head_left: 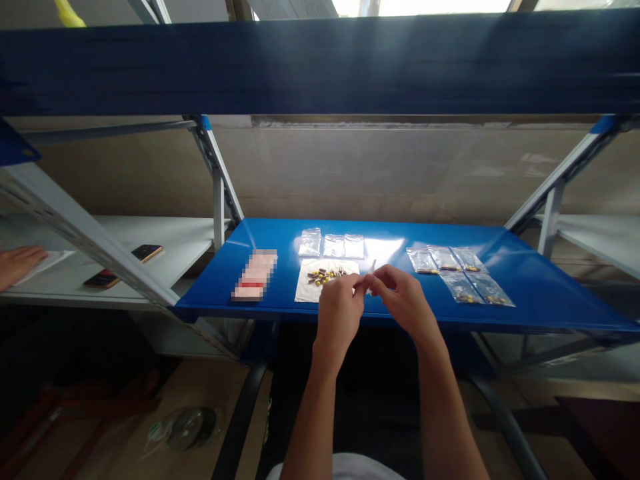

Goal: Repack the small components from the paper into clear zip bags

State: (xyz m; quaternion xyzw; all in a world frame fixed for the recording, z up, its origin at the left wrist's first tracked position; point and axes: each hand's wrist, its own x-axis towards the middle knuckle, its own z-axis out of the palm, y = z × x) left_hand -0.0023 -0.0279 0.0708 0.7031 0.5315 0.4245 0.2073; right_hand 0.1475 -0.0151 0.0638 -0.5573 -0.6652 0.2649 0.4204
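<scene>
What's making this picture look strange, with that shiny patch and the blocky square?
Head view: glare whitens the blue shelf; a pixelated patch hides whatever lies there; the dark blue crossbeam looks soft and streaky; wide-angle distortion slants the white shelf post.

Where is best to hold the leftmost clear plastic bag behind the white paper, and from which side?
Pinch its left edge, coming from the left: the clear plastic bag lies flat on the blue shelf, with bare shelf on that side, while the next bag and the white paper lie close on the others.
</scene>
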